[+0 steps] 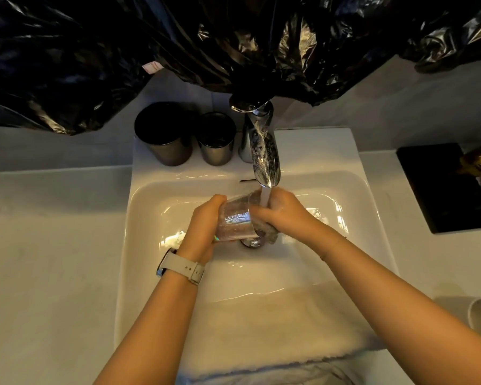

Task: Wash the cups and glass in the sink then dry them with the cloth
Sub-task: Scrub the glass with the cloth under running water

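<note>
Over the sink (150, 273) I see my left hand (203, 232) gripping the glass (235, 220) on its side under the running tap (263, 151), my right hand (278, 212) gripping its rim, two dark cups (161, 134) standing behind.

Hands (242, 218) hold glass (235, 219) under running tap (263, 151), over sink (150, 207).

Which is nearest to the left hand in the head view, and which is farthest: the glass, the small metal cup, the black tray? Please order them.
1. The glass: the left hand grips it, over the sink basin.
2. The small metal cup: behind the basin, left of the tap.
3. The black tray: far right on the counter.
</note>
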Demonstrator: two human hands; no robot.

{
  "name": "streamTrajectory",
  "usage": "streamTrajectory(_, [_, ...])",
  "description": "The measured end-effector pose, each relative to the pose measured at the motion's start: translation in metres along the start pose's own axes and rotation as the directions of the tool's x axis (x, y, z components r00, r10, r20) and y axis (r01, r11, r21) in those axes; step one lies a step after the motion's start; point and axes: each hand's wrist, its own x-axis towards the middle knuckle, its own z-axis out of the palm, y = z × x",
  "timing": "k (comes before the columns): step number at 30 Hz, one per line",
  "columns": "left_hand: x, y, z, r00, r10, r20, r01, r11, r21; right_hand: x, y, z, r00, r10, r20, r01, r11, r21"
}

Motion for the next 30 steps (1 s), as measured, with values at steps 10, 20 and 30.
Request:
streamTrajectory(10, [0.004, -0.009, 0.009, 0.999, -0.033, 0.006, 0.033, 0.996, 0.082, -0.015, 0.002, 0.014, 0.972, 0.132, -0.194, -0.131, 0.991, 0.019])
streamTrajectory(20, [0.008, -0.009, 0.01, 0.993, 0.098, -0.058, -0.095, 0.994, 0.053, -0.007, -0.002, 0.014, 0.954, 0.266, -0.141, -0.25, 0.961, 0.12])
streamTrajectory(30, [0.001, -0.01, 0.002, 0.982, -0.181, 0.048, 0.179, 0.983, 0.028, 0.003, -0.012, 0.01, 0.999, -0.002, -0.036, -0.002, 0.991, -0.135])
